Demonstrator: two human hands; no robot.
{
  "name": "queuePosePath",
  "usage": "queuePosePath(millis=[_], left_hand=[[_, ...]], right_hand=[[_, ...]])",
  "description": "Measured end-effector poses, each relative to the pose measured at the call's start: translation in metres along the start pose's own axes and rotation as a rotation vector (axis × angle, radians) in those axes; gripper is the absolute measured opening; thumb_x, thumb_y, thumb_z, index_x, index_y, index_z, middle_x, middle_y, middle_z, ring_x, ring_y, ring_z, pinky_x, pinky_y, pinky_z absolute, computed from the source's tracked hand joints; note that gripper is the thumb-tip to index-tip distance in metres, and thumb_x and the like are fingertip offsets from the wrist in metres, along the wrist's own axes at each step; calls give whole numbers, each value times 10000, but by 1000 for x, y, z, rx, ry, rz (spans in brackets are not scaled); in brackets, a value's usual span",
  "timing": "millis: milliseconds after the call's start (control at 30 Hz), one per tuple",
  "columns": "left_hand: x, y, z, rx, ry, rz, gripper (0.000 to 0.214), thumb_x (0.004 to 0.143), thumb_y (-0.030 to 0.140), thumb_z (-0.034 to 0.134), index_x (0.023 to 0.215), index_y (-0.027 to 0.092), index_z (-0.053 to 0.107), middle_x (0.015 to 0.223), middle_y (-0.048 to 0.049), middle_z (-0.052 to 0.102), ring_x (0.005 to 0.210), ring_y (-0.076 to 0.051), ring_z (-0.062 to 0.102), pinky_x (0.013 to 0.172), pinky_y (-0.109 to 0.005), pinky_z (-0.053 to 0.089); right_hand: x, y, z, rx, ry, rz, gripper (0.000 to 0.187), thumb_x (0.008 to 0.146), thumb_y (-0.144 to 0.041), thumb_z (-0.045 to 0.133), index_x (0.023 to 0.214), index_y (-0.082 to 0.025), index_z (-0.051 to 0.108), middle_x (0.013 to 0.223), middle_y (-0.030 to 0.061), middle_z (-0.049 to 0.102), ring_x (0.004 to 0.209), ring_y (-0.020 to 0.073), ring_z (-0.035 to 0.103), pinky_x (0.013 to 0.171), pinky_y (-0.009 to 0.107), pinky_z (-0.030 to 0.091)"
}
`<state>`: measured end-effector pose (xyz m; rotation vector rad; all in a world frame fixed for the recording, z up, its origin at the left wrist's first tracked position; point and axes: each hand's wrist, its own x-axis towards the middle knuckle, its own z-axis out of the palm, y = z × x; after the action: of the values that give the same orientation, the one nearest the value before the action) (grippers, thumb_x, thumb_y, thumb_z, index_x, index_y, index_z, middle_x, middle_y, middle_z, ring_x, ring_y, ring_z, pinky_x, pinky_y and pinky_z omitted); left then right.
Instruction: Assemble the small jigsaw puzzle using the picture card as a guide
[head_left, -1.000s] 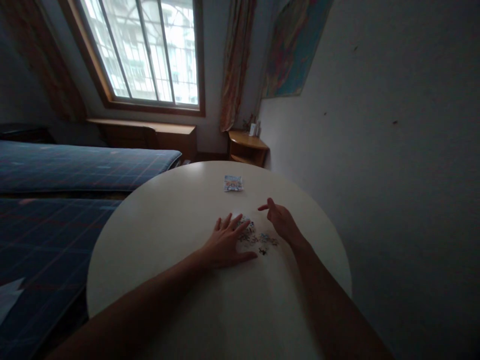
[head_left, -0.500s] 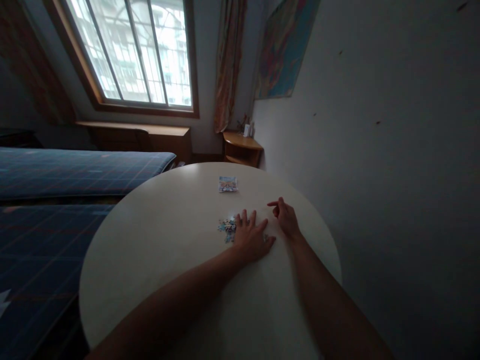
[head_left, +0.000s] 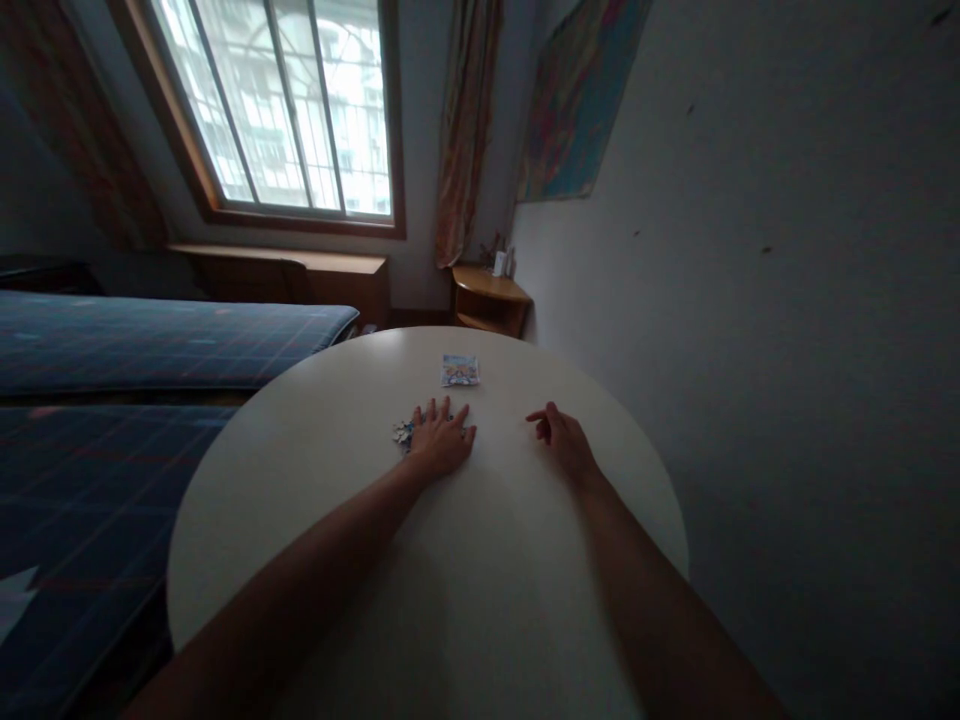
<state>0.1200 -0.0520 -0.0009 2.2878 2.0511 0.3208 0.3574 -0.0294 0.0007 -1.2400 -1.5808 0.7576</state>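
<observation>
A small heap of jigsaw puzzle pieces [head_left: 403, 434] lies on the white round table [head_left: 300, 480]. Over the heap my left hand [head_left: 440, 440] rests palm down with its fingers spread, hiding most of the pieces. To the right, my right hand [head_left: 564, 445] is held at the table, apart from the heap. Its index finger points left and its other fingers are loosely bent, with nothing visible in them. Beyond my left hand lies a small flat picture packet [head_left: 460, 370], which neither hand touches.
Two beds with dark plaid mattresses [head_left: 112, 480] stand left of the table. A bare wall [head_left: 787, 400] rises close on the right. Behind the table are a small wooden corner shelf [head_left: 491, 285], a low desk [head_left: 330, 262] and a barred window [head_left: 292, 110].
My left hand has slid to the left and slightly away from me, and the puzzle pieces have moved along with it. My right hand has hardly moved.
</observation>
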Motion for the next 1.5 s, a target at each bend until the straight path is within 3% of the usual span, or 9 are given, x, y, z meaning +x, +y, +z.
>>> queuePosePath(millis=[233,367,533,667,767,1067,1167,1333,1500], left_hand=[[19,-91,-16,34,-12,16,611,982,513,335,1523,233,372,1620,-110,261,1498,-354,185,1187,-552,173],[19,-117,-27,9,21,90,602,978,510,364,1485,192,423,1599,-107,315,1491,-301,229,1202,-476,201],[-12,-92,-34,-13,85,261,520,993,478,364,1447,244,458,1570,-38,378,1467,-219,281,1226,-394,171],[-44,-56,-28,-10,39,512,615,967,603,402,1506,308,376,1623,-39,268,1509,-287,162,1225,-478,133],[-47,-52,-22,34,13,426,666,964,628,384,1535,289,331,1646,-65,194,1518,-313,108,1219,-487,128],[-1,-113,-28,122,82,-51,611,1001,503,324,1488,146,418,1577,-187,329,1467,-427,222,1150,-605,200],[-1,-96,-26,110,106,-12,633,1002,528,287,1488,141,407,1582,-175,323,1473,-411,214,1170,-580,166],[0,-58,-15,77,-15,306,583,979,589,347,1503,337,379,1613,30,299,1514,-235,165,1218,-393,133],[17,-79,-16,91,-47,210,570,1031,457,227,1506,182,379,1586,-107,341,1499,-305,206,1189,-538,165]], right_hand=[[3,2,1,14,-29,12,740,876,-782,338,831,-159,735,583,9,552,518,144,467,543,292,362],[4,2,1,14,-32,18,736,877,-780,341,841,-157,732,590,8,557,518,140,461,538,288,358],[6,3,2,5,-36,25,744,871,-785,344,838,-153,733,597,13,564,525,143,469,545,289,360],[6,3,2,5,-41,36,736,860,-787,367,841,-149,734,602,15,568,522,140,465,544,289,360],[5,1,2,12,-37,44,736,852,-792,371,846,-149,729,597,12,563,518,140,462,539,289,363],[6,1,3,10,-36,40,734,852,-784,373,842,-142,730,596,7,558,513,137,458,533,289,354],[6,2,3,8,-36,33,733,856,-782,370,843,-144,731,599,9,562,522,140,468,541,289,362],[4,6,2,3,-41,35,730,870,-776,354,858,-151,731,603,14,570,526,144,477,536,283,370],[2,6,2,-10,-39,37,719,884,-763,344,861,-157,731,616,22,582,534,148,480,544,285,368]])
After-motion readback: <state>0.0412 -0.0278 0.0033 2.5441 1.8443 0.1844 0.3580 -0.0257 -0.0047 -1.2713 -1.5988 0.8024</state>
